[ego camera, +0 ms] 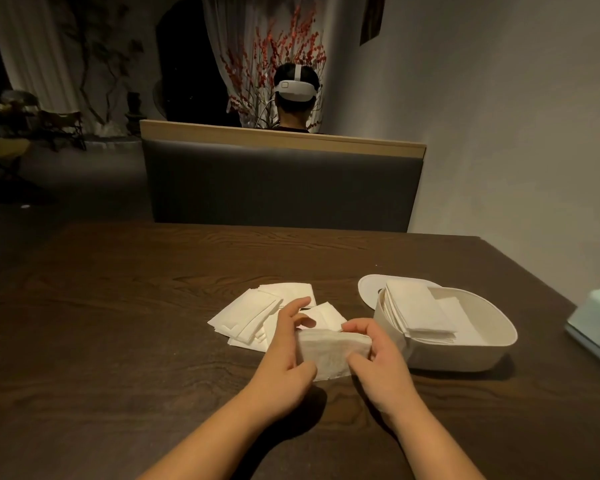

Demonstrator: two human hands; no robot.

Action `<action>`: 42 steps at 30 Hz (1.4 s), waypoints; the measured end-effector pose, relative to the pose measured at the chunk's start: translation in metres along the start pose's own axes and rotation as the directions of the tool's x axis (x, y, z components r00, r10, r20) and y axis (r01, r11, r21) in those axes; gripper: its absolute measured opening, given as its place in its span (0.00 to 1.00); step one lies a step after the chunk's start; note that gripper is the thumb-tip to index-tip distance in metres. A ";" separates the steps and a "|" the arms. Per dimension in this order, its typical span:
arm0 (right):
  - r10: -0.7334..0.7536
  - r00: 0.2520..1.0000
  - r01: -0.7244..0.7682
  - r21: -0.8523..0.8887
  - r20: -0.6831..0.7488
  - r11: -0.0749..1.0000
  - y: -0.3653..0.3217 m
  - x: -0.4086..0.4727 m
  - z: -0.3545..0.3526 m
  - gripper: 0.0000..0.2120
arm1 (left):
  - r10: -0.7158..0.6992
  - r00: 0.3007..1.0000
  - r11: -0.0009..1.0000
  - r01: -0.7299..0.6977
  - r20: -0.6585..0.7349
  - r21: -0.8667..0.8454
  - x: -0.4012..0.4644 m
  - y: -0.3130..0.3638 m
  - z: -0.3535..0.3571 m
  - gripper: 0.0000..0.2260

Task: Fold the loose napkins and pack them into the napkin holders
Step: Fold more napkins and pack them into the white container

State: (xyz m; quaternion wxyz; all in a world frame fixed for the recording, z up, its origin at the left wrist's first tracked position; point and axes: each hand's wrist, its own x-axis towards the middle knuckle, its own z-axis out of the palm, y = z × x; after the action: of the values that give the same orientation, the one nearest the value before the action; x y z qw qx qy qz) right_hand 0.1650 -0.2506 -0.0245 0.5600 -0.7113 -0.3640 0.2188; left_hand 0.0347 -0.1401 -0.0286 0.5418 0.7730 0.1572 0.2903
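Above the dark wooden desk (118, 306), the left hand (284, 355) and right hand (378, 362) pinch a folded napkin (329, 351) by its two ends. Loose napkins (253, 313) lie just behind. The napkin holder (465, 355) at right holds a folded stack.

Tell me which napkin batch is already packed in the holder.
The stack leaning inside the white holder. The pile lies loose on the table; another napkin is held in both hands.

Matt grained wood table (118, 323), paper napkins (253, 313)
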 end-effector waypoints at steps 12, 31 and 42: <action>-0.017 0.998 0.017 -0.005 -0.063 1.000 0.000 0.001 -0.003 0.17 | 0.027 0.997 0.997 -0.022 -0.068 0.068 -0.001 -0.011 -0.007 0.33; -0.028 0.968 0.130 -0.405 0.249 0.905 -0.053 -0.008 -0.034 0.05 | -0.168 0.977 0.980 0.152 0.128 0.128 0.026 0.041 -0.029 0.09; 0.182 0.971 -0.221 0.286 0.157 0.932 -0.046 -0.007 -0.024 0.11 | -0.378 0.852 0.677 0.522 0.363 -0.519 0.022 0.057 0.022 0.28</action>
State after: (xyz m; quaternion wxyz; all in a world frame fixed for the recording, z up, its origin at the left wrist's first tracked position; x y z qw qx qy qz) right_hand 0.1657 -0.2663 0.0258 0.6119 -0.6358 -0.2863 0.3733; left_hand 0.0617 -0.1651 0.0253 0.8267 0.5249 0.1806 0.0915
